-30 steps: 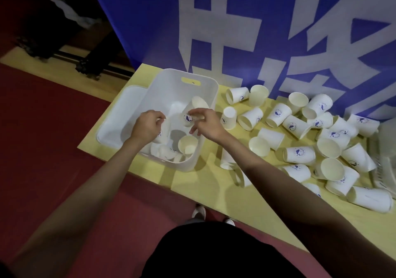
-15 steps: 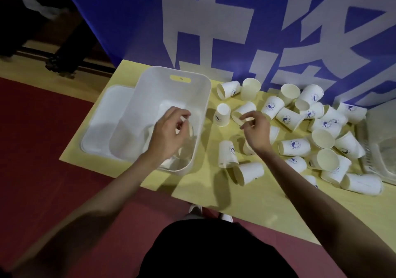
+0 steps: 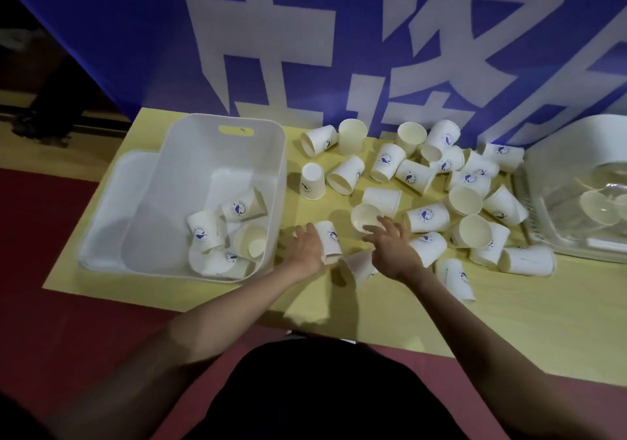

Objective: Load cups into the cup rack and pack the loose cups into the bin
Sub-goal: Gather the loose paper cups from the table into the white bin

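1. Paper cups (image 3: 426, 216), white with a small blue mark: to judge by the look, very light, thin-walled, easily crushed. Best taken round the side wall with a soft pinch, or by the rim; squeezed hard, likely to buckle. Stackable, so nesting before packing would save room.
2. Spread loose over the yellow desk (image 3: 390, 307), mostly lying on their sides, a few upright, a few upside down; many touching or leaning on one another at the right.
3. Left hand (image 3: 307, 248) laid against an upturned cup (image 3: 328, 240) near the front, fingers half curled along its side; whether closed round it, cannot tell.
4. Right hand (image 3: 393, 248) spread open over an upright cup (image 3: 366, 217), fingertips at its rim, nothing lifted. A blurred cup (image 3: 359, 265) lying between the two wrists.
5. White bin (image 3: 217, 127) at the left, just beside the left hand, with a handful of cups (image 3: 242, 206) already tumbled in its near right corner.
6. Clear cup rack (image 3: 583, 209) at the far right, some cup shapes dimly seen through it.
7. In the way: the crowded pile itself, prone to roll if nudged; bin wall to clear; blue banner (image 3: 135, 39) behind.
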`<state>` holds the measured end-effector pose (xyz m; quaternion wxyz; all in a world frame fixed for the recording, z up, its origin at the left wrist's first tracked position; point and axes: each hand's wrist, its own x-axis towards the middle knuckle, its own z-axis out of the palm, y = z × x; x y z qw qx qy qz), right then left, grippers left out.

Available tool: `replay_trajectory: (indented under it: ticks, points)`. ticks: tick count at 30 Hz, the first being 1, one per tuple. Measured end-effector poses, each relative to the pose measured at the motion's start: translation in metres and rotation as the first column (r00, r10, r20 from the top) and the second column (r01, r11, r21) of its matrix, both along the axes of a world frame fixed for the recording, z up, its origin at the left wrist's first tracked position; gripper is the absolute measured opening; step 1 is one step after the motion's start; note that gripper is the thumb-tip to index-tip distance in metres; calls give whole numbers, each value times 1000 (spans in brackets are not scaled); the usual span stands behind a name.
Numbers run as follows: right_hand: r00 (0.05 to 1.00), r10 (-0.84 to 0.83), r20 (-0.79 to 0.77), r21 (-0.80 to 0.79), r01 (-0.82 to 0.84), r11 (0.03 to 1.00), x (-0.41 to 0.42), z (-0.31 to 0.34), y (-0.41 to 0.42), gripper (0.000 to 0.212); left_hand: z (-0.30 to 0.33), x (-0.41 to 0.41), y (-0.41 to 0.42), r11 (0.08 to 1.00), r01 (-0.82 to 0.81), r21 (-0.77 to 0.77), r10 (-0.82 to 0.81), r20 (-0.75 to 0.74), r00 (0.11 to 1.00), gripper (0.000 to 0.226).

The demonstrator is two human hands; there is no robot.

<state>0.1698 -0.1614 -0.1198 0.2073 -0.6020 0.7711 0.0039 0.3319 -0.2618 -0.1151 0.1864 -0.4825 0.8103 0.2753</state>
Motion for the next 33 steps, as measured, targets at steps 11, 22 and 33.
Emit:
replay_trajectory:
  ticks: [11,22,33]
  points:
    - [975,-29,221,-478,134,868,0,39,-1,61,32,-3,0,967,-98,-236,11,-346,938,30]
    - [662,224,715,-505,268,820,90,121,-108,59,108,143,-85,751,-508,-422,376,-359,854,20]
    - [759,313,571,-396,-80,915,120,88,-154,42,93,180,-81,848,-345,-402,430,141,892,20]
